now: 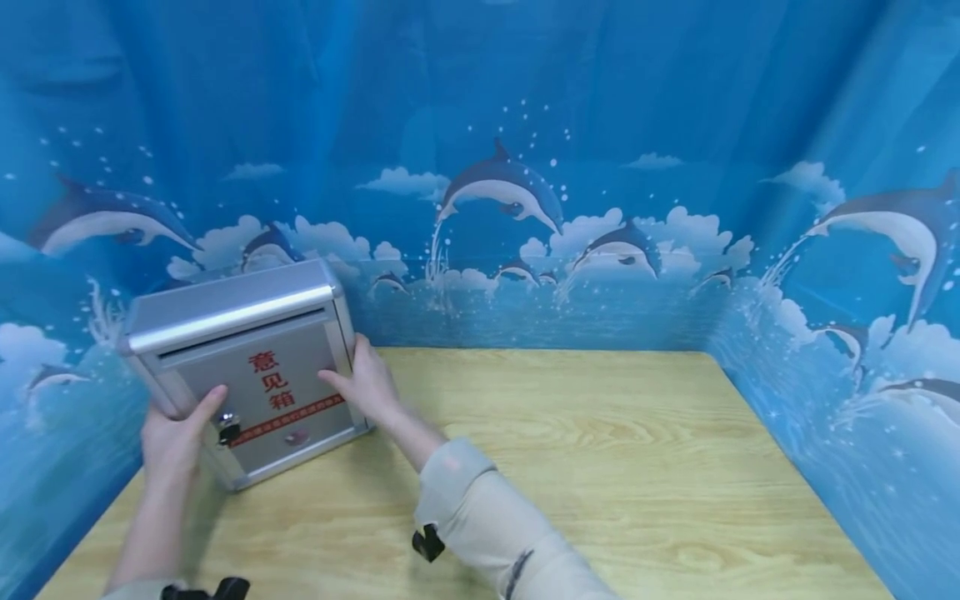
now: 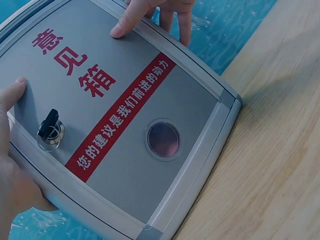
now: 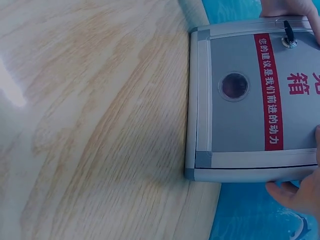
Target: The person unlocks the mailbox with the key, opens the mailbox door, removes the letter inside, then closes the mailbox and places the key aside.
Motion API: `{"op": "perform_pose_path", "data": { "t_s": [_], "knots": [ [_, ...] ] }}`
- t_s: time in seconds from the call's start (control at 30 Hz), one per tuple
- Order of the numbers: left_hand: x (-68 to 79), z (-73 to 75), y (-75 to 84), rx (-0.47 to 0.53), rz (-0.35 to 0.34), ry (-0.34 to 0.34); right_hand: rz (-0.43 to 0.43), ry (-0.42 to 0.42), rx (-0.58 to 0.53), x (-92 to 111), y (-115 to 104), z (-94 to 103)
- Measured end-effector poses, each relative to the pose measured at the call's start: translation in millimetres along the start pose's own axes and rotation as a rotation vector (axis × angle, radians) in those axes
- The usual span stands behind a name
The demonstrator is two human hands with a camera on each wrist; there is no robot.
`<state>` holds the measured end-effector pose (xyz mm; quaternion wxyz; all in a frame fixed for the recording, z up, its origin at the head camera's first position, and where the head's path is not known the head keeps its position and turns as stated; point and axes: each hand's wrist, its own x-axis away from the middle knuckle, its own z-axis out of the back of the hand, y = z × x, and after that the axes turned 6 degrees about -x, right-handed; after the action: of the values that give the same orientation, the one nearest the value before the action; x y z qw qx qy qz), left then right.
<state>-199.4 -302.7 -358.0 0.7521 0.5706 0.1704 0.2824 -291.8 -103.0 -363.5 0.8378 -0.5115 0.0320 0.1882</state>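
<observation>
Fingers of the left hand (image 1: 168,442) and right hand (image 1: 367,379) clasp opposite sides of the metal box (image 1: 262,383), thumbs on its front, by the counter's (image 1: 615,450) far left corner. It looks stiff, smooth, perhaps light for its bulk; the side edges should hold best, clear of the key (image 1: 228,432). Beyond hangs a dolphin curtain (image 1: 480,75).
</observation>
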Motion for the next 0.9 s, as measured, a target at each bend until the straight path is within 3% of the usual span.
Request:
{"op": "perform_pose_path", "data": {
  "t_s": [0.57, 0.9],
  "knots": [
    [3.0, -0.4, 2.4, 0.059, -0.006, -0.009, -0.025, 0.062, -0.044, 5, 2, -2.0],
    [7.3, -6.6, 9.4, 0.012, -0.063, 0.0, -0.022, 0.079, -0.074, 12, 2, 4.7]
  ]
}}
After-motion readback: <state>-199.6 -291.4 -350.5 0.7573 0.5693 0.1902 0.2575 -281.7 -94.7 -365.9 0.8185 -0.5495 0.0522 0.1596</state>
